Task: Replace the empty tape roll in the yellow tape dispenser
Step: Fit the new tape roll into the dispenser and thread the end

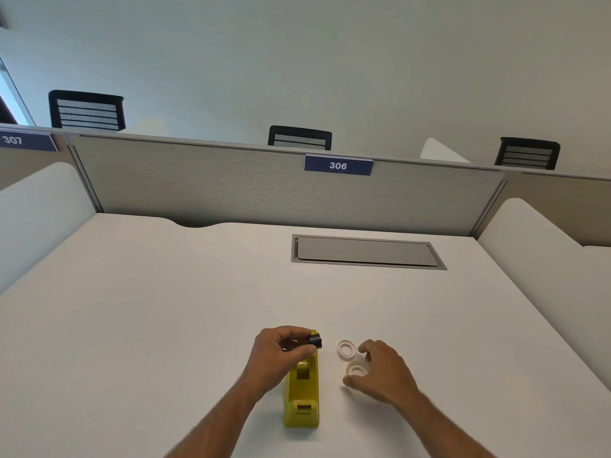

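Note:
The yellow tape dispenser [302,391] stands on the white desk [165,309], its roll cradle bare. Above its far end my left hand [281,350] grips the black spindle [314,338] between thumb and fingers. To the right lie two rings: a thin white empty core [346,349] flat on the desk, and a fuller translucent tape roll [356,369] just nearer. My right hand [380,371] curls around the tape roll, fingertips at its far side and thumb at its near side; whether they touch it I cannot tell.
A grey cable hatch [367,252] is set into the desk further back. A grey partition [264,180] with a blue "306" label [338,165] closes the far edge, and white side panels [529,239] flank the desk. Black chair backs show behind.

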The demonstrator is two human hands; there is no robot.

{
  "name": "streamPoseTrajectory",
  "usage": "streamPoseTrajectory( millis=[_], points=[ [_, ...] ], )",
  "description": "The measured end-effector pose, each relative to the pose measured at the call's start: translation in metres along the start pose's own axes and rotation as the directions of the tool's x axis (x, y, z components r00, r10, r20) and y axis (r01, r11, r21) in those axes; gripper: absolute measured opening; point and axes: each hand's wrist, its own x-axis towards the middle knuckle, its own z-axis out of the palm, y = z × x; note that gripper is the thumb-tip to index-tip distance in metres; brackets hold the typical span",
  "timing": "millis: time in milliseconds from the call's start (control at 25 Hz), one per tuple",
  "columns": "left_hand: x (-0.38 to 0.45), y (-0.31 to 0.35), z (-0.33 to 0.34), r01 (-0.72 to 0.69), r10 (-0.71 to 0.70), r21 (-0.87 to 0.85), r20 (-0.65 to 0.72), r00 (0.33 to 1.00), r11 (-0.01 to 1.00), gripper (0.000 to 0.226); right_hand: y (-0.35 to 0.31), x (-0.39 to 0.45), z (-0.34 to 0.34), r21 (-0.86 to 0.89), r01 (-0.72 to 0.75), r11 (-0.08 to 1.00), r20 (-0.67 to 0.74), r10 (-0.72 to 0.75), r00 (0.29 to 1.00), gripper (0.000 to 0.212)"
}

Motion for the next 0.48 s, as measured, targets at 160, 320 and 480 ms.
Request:
streamPoseTrajectory(
  millis=[160,320,480],
  points=[
    [0.0,0.0,0.001,-0.001,0.001,-0.002,-0.002,1.0,1.0,0.025,0.001,-0.006,0.008,-0.031,0.0,1.0,-0.008,0.0,1.0,0.065],
    [-0.001,0.001,-0.001,-0.008,0.008,-0.006,-0.008,1.0,1.0,0.024,-0.001,-0.009,0.011,0.136,0.036,0.99,-0.068,-0.027,0.997,0.056],
    [-0.002,0.0,-0.001,-0.011,0.011,-0.013,-0.014,1.0,1.0,0.025,-0.014,-0.016,0.005,0.697,0.066,0.714,-0.057,-0.037,0.998,0.044]
  ],
)
